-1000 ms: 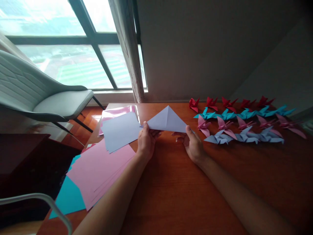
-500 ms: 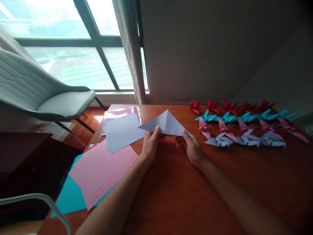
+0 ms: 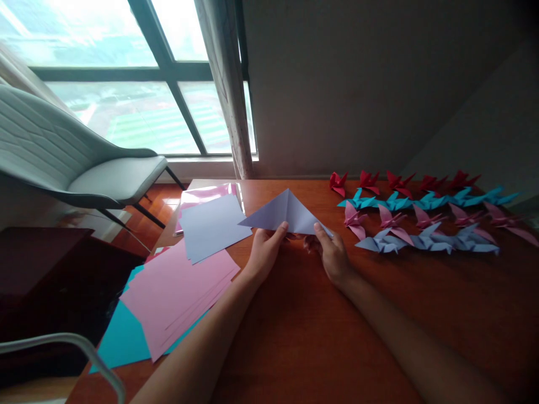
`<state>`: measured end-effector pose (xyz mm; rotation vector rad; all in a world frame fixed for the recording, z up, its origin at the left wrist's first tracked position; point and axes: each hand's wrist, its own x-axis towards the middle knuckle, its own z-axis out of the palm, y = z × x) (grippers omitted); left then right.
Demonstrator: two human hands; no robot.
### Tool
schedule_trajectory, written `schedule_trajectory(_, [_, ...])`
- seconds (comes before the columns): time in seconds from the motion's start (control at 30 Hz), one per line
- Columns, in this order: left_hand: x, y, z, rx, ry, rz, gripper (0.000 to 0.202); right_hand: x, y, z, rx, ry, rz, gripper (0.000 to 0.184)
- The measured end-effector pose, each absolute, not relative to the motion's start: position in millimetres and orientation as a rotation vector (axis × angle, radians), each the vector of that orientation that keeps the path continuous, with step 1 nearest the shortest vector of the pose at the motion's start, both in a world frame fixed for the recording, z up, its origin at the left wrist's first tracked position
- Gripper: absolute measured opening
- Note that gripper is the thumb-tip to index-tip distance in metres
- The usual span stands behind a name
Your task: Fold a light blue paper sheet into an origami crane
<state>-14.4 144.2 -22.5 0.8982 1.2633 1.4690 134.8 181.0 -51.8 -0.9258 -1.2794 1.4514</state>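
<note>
A sheet of pale lavender paper [image 3: 275, 209], folded into a wide triangle with a crease down its middle, is held above the table with its peak pointing away from me. My left hand [image 3: 267, 247] pinches the lower edge near the centre, thumb on top and fingers underneath. At the right corner my right hand [image 3: 332, 249] grips the same paper, its thumb on the face and its fingers curled below, partly hidden. Flat lavender sheets [image 3: 214, 227] lie left of my left hand. To the right stand lavender paper cranes [image 3: 432, 240].
Pink sheets [image 3: 181, 294] overlap turquoise sheets [image 3: 122, 336] at the table's left edge, near a shiny pink packet [image 3: 208, 193]. Rows of red cranes [image 3: 398, 182], turquoise cranes [image 3: 429, 199] and pink cranes [image 3: 393, 219] line the back right. A grey chair [image 3: 113, 174] stands beyond the left edge.
My left thumb has slid right along the paper's lower edge, toward the middle crease. My right hand stays at the right corner.
</note>
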Motion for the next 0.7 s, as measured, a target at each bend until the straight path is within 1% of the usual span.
schedule_trajectory(0.17, [-13.1, 143.5, -20.7, 0.95, 1.31, 1.46, 0.023, 133.7, 180.2, -46.7, -0.916, -1.301, 1.47, 0.045])
schedule_trajectory(0.7, [-10.2, 145.0, -23.9, 0.943, 1.383, 1.509, 0.022, 132.4, 178.4, -41.0, -0.91, -1.354, 1.504, 0.051])
